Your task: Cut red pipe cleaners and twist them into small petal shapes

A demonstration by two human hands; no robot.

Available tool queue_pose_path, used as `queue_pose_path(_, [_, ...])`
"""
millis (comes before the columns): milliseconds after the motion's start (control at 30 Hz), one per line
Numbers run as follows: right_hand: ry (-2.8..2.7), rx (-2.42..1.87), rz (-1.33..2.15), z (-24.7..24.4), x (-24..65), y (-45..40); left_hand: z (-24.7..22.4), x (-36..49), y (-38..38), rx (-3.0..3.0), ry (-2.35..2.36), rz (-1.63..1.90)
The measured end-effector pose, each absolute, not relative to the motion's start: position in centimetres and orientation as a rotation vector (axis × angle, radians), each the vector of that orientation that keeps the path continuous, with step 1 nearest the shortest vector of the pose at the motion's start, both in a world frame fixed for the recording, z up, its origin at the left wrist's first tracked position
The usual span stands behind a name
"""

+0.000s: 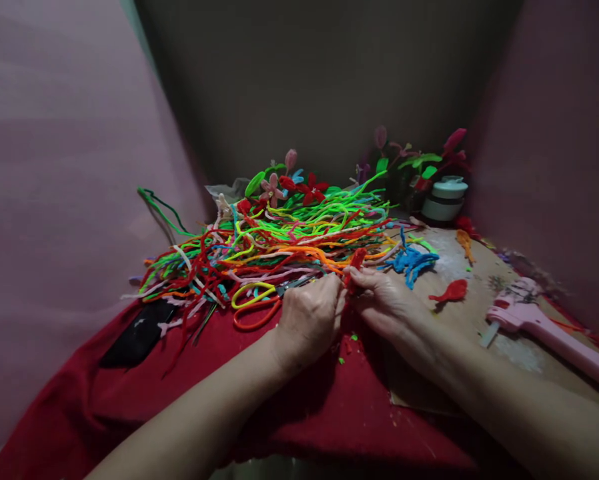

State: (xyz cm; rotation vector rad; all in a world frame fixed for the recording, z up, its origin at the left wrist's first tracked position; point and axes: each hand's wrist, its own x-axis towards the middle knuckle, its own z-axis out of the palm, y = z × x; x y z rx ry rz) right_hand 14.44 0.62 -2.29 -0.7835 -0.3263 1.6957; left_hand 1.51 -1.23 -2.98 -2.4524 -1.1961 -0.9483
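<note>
Between my two hands is a small red fuzzy piece [355, 264], upright and close to the front of the pile. My right hand [382, 300] pinches it between thumb and fingers. My left hand [312, 313] is closed beside it, its fingertips touching or nearly touching the piece's lower end; what they grip is hidden. Behind both hands spreads a big heap of coloured pipe cleaners [289, 233]. Scissors with yellow and orange handles [256, 318] lie just left of my left hand. A red petal-shaped piece [449, 292] rests on the board to the right.
A pink glue gun [544, 327] lies on the brown board [484, 267] at right. Blue pieces [412, 263] lie nearer the middle. Fuzzy flowers [313, 190] and a lidded jar [444, 200] stand behind. A black phone-like object [137, 335] is on the red cloth [179, 400].
</note>
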Motion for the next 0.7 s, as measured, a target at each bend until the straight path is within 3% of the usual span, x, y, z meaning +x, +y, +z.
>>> queue_pose_path(300, [-0.344,-0.789,1.707,-2.1,14.9,0.9,-2.8,1.6,-1.6,-2.690,-1.489,-0.938])
queue_pose_path(500, [-0.762,-0.740,1.782,-3.5,14.8,0.5,-0.7,1.4,-0.4,-2.764,-1.853,-1.881])
queue_pose_path(700, [-1.114,-0.844,1.828,-4.2,14.8,-0.3,-0.7,0.7,0.6,-2.931,-2.207,-2.281])
